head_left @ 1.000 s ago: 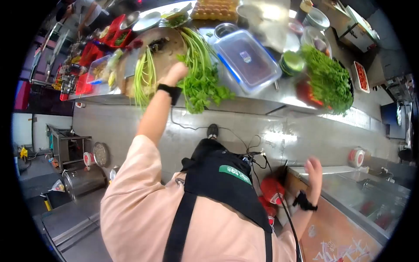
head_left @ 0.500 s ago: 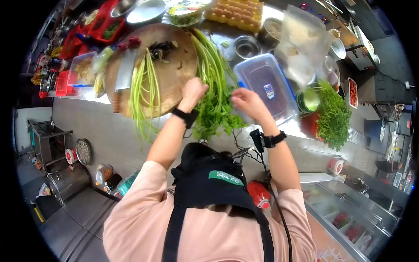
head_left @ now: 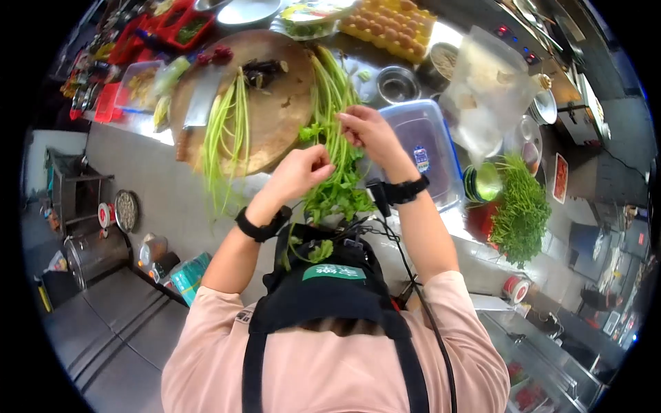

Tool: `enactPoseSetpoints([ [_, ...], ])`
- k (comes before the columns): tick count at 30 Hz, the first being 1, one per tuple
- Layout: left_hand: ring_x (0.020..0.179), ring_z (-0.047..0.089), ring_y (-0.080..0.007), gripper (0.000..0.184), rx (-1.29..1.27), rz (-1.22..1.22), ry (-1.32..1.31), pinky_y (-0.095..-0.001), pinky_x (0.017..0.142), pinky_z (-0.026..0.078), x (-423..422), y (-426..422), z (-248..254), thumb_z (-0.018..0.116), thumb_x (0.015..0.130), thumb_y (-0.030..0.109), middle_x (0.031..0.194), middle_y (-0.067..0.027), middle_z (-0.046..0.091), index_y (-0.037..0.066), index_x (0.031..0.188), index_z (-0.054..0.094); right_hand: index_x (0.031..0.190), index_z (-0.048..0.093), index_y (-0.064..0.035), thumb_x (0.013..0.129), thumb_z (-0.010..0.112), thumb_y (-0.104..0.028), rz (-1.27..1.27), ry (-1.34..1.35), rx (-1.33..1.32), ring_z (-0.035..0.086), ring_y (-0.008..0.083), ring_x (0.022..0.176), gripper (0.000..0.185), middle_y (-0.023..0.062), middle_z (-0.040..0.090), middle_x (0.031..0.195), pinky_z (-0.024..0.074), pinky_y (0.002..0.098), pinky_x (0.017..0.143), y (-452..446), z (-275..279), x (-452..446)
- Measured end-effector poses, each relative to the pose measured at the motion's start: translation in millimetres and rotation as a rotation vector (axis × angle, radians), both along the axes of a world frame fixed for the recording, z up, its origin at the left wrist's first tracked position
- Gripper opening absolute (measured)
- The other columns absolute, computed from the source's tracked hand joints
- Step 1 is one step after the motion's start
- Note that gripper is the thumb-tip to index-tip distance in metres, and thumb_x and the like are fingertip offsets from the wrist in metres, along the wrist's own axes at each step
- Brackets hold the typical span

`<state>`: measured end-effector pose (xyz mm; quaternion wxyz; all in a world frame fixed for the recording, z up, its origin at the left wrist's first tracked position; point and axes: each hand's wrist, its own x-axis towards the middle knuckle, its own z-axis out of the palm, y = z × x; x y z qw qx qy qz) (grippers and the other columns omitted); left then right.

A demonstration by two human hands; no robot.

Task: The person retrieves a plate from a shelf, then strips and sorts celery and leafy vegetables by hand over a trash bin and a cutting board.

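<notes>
Leafy celery (head_left: 334,196) lies along the right side of the round chopping board (head_left: 282,141), its leaves toward me at the counter edge. My left hand (head_left: 299,172) is closed over the near leaves, apparently round a celery stalk, though the fingers hide most of it. A loose leafy sprig (head_left: 320,251) shows below it, in front of my apron. My right hand (head_left: 375,138) is curled above the stalks, thumb and fingers together; what they pinch is hidden. Bare celery stalks (head_left: 231,127) lie on the board beside a cleaver (head_left: 203,100).
Dark pieces (head_left: 265,72) and red ones (head_left: 217,55) lie on the board. To the right stand a clear lidded box (head_left: 423,148), a metal bowl (head_left: 397,85), a plastic bag (head_left: 482,89) and a bunch of greens (head_left: 520,213). An egg tray (head_left: 389,27) is behind.
My left hand has drawn back toward me from the stalks. My right hand has moved up and left over the celery. A leafy sprig now shows before the apron.
</notes>
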<state>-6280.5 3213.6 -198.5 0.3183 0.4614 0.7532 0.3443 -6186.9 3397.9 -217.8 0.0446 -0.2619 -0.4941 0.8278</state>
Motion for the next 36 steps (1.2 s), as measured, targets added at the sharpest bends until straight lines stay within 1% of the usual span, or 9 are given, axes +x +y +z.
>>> enactPoseSetpoints([
  [2,0.058,0.049,-0.0117,0.015,0.071,0.015,-0.153,-0.0286,0.054,0.041,-5.3,-7.3,5.1,0.067,0.085,0.014,0.064,-0.0019,0.054,0.003,0.086,0.057,0.088,0.06,-0.0052,0.093,0.059,-0.017,0.046,0.003,0.258,0.052,0.0049,0.054,0.013,0.0002,0.062,0.072,0.038,0.0187,0.047,0.2,22.8,10.2],
  [4,0.065,0.051,-0.0107,0.013,0.002,0.1,-0.103,-0.027,0.061,0.043,-10.0,-3.6,18.1,0.066,0.087,0.013,0.072,-0.0006,0.055,0.004,0.092,0.059,0.094,0.062,-0.0059,0.094,0.057,-0.017,0.089,0.105,0.194,0.055,0.0044,0.057,0.012,-0.0013,0.062,0.073,0.0405,0.0176,0.051,7.5,25.5,18.3],
  [6,0.077,0.061,-0.0176,0.019,0.435,0.257,0.033,-0.0302,0.07,0.049,-10.7,13.5,21.0,0.067,0.086,0.014,0.082,-0.008,0.063,0.001,0.098,0.06,0.097,0.062,-0.0058,0.094,0.056,-0.017,0.118,0.182,0.136,0.055,0.0045,0.057,0.013,-0.0015,0.062,0.074,0.0409,0.0177,0.051,11.6,32.3,22.7],
  [10,0.088,0.062,-0.0187,0.024,0.651,0.159,0.282,-0.0302,0.077,0.05,-0.9,40.5,39.4,0.065,0.088,0.015,0.093,-0.0104,0.065,0.001,0.107,0.06,0.1,0.062,-0.0049,0.093,0.058,-0.016,0.2,0.229,0.219,0.055,0.0044,0.061,0.013,-0.0011,0.061,0.077,0.0411,0.0185,0.053,11.5,60.8,29.4],
  [12,0.091,0.064,-0.0188,0.025,0.312,0.101,-0.148,-0.0309,0.079,0.05,5.4,44.0,53.1,0.063,0.089,0.014,0.097,-0.0108,0.067,0.001,0.11,0.061,0.1,0.062,-0.0037,0.091,0.061,-0.014,0.149,0.219,0.431,0.052,0.0049,0.065,0.014,-0.0013,0.059,0.078,0.0408,0.0194,0.057,9.7,73.0,34.6],
  [16,0.087,0.06,-0.0115,0.024,0.256,0.048,-0.146,-0.0272,0.078,0.048,19.3,43.3,54.3,0.062,0.091,0.015,0.094,-0.0051,0.067,-0.001,0.109,0.063,0.099,0.061,-0.0034,0.09,0.064,-0.015,0.008,0.208,0.648,0.05,0.0063,0.067,0.014,-0.0014,0.057,0.077,0.0403,0.0202,0.061,11.5,66.4,41.3],
  [21,0.074,0.054,-0.0064,0.016,0.119,0.107,-0.146,-0.0225,0.07,0.046,16.3,22.5,69.1,0.058,0.093,0.012,0.081,0.0,0.062,-0.001,0.099,0.065,0.098,0.06,-0.0018,0.094,0.059,-0.015,-0.144,0.271,0.573,0.057,0.0088,0.069,0.014,0.0019,0.062,0.079,0.0476,0.0236,0.058,25.7,83.4,63.8],
  [30,0.07,0.055,-0.0082,0.015,0.255,0.07,0.067,-0.0235,0.065,0.045,4.8,-3.8,76.0,0.051,0.094,0.009,0.077,-0.0009,0.06,-0.001,0.092,0.061,0.094,0.06,-0.0008,0.095,0.058,-0.016,-0.239,0.325,0.494,0.056,0.0094,0.058,0.015,0.0046,0.062,0.075,0.0461,0.0217,0.05,27.3,92.1,79.5],
  [36,0.064,0.053,-0.0065,0.017,0.251,0.406,-0.026,-0.0211,0.06,0.043,-44.1,-18.7,45.5,0.05,0.095,0.012,0.074,-0.0007,0.06,0.002,0.091,0.063,0.093,0.059,-0.0003,0.095,0.058,-0.016,-0.526,0.206,0.609,0.056,0.012,0.054,0.017,0.0076,0.063,0.075,0.0455,0.0236,0.05,7.3,121.7,78.6],
])
